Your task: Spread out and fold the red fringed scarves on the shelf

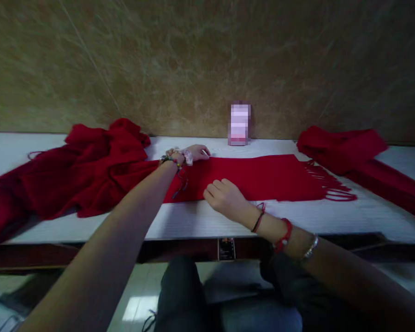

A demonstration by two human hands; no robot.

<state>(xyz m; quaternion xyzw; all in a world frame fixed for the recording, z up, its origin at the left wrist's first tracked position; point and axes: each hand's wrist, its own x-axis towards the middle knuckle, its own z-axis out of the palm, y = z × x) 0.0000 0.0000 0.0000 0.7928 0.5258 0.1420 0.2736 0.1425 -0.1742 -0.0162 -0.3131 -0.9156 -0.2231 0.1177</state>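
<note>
Apparently, left grip [198, 151] and right grip [225, 198] touch the red scarf [263, 177].

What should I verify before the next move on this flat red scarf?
1. Left hand at the scarf's far edge: ok.
2. Right hand at the near edge: ok; whether its curled fingers pinch cloth: cannot tell.
3. Red scarf smooth between right hand and fringe: ok.
4. Fringe strands straight: not ok, splayed, some looped.
5. Bunched red cloth at left smoothed out: not ok, heaped in folds.
</note>
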